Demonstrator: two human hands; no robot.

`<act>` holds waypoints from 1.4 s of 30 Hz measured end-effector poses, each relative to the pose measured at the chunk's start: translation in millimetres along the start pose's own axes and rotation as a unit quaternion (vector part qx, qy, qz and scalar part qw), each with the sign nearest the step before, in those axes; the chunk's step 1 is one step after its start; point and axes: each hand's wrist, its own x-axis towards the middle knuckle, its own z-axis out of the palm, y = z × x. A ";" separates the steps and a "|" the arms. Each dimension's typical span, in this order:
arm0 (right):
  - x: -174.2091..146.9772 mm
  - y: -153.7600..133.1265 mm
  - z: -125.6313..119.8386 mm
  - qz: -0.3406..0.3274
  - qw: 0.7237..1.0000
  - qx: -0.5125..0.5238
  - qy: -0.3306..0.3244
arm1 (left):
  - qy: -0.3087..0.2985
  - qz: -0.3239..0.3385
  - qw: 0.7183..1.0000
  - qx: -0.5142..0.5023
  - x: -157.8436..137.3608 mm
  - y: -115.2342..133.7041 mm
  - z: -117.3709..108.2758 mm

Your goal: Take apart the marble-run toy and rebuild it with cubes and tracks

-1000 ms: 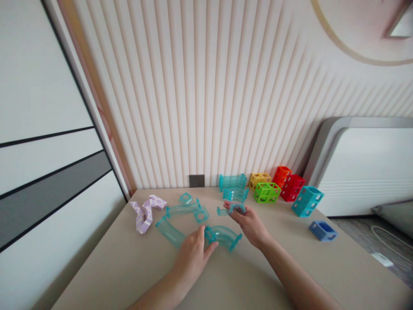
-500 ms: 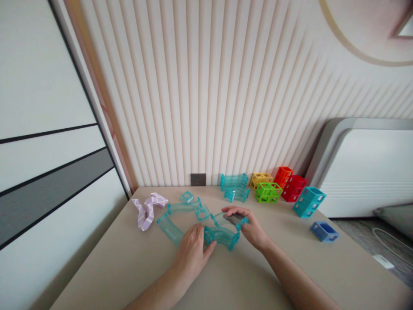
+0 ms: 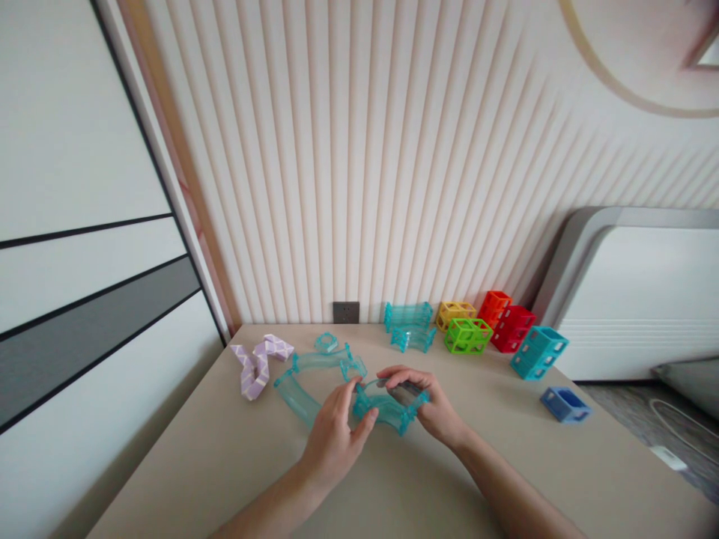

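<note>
A translucent teal curved tube piece point(image 3: 387, 411) lies across the space between my hands. My left hand point(image 3: 335, 430) is closed on its left end, thumb in front and fingers behind. Just behind it, a second curved tube piece point(image 3: 407, 392) is gripped by my right hand point(image 3: 435, 404) from the far right side. The two pieces sit close together; whether they are joined is hard to tell. Left of my hands, more curved tubes point(image 3: 297, 398) form an arc with a straighter tube point(image 3: 321, 359) and a small teal connector point(image 3: 353, 367).
Purple-and-white folded shapes point(image 3: 255, 374) rest at the left, near a teal ring point(image 3: 326, 343). Along the wall lie teal tubes point(image 3: 408, 315). To the right stand frame blocks: yellow point(image 3: 456, 311), green point(image 3: 468, 335), red point(image 3: 512, 329), teal point(image 3: 538, 352) and blue point(image 3: 565, 405).
My right hand has brought its curved tube slightly left and nearer, away from the small connector and against the front tube. My left fingers have shifted up over the front tube's left end.
</note>
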 end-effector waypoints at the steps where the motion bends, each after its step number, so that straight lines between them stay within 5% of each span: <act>1: 1.6 1.1 -1.0 0.003 1.000 -0.022 0.005 | 0.002 -0.011 1.000 -0.003 0.2 -1.2 1.4; 7: 3.6 15.9 -19.4 0.026 0.980 -0.188 0.055 | 0.007 -0.005 0.999 0.037 6.1 -9.1 0.4; 13: -31.3 16.0 -33.5 0.025 0.960 -0.271 0.062 | 0.008 0.016 0.995 0.093 7.9 -10.2 2.7; 24: -41.9 13.7 -8.9 0.063 0.915 -0.395 0.054 | -0.021 0.009 0.991 0.134 5.0 -12.8 9.8; 32: -44.5 19.0 -9.7 0.050 0.900 -0.425 0.077 | -0.109 -0.033 0.981 0.158 3.8 -6.1 7.2; 42: -44.6 11.5 -7.9 0.027 0.863 -0.495 0.098 | -0.075 -0.042 0.986 0.141 0.4 -11.3 14.3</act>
